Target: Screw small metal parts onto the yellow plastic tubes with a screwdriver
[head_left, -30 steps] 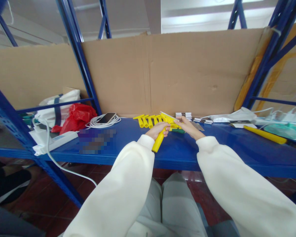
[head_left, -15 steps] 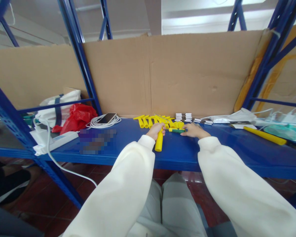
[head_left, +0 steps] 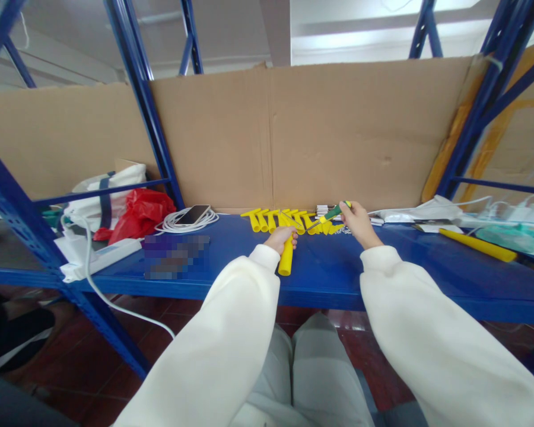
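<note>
My left hand (head_left: 280, 237) is closed around a yellow plastic handle (head_left: 286, 258), whose free end points toward me over the blue shelf (head_left: 231, 267). My right hand (head_left: 358, 222) is raised a little above the shelf and grips a green and yellow screwdriver (head_left: 328, 216), its metal tip pointing left toward the yellow handle. A row of several more yellow handles (head_left: 271, 218) lies just behind my left hand. Small dark and white parts (head_left: 328, 208) are stacked behind the screwdriver.
A phone on a coiled white cable (head_left: 191, 216), a red bag (head_left: 139, 212) and a white power strip (head_left: 98, 254) lie to the left. On the right are white wrappers (head_left: 427, 209), a long yellow bar (head_left: 478, 243) and green packets (head_left: 511, 235). Cardboard (head_left: 338, 130) backs the shelf.
My right hand has picked the green and yellow screwdriver up off the shelf and lifted it. My left hand has kept hold of the yellow handle, lowering it from its earlier tilt.
</note>
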`<state>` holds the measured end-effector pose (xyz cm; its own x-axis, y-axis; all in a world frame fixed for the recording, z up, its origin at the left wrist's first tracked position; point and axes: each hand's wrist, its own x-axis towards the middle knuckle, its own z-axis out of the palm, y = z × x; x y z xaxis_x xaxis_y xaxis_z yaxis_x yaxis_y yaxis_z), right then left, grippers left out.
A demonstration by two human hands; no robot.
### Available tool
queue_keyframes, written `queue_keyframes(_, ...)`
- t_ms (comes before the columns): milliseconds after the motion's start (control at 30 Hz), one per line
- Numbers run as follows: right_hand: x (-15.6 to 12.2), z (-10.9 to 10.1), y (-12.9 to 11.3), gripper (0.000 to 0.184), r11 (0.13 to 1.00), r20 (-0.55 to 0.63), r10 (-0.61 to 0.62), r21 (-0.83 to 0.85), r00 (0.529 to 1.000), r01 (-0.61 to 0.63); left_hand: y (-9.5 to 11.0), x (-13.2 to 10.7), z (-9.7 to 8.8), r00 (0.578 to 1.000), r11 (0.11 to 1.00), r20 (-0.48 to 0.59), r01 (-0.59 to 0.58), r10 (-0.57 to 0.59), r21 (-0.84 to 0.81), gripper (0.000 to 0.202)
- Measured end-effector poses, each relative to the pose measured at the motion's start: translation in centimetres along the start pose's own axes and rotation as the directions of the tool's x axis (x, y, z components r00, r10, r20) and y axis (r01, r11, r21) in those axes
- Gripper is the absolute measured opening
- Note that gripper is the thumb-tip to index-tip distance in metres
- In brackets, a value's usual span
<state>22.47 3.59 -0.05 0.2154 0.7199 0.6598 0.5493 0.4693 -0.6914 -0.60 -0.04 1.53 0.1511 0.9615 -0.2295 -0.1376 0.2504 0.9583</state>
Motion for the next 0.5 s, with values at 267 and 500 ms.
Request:
queue_keyframes(267, -0.1, 0.6, -1.1, 0.047, 0.941, -0.024, 0.170, 0.301, 0.985, -0.155, 0.0, 0.0, -0.1, 1.000, 1.000, 0.008, 0.010, -0.009, -0.007, 0.024)
queue_keyframes(500, -0.1, 0.6, -1.2, 0.046, 0.925, -0.013, 0.179, 0.342, 0.984, -0.163, -0.1, 0.0, 0.0, 1.000, 1.000, 0.024, 0.015, -0.015, -0.001, 0.024)
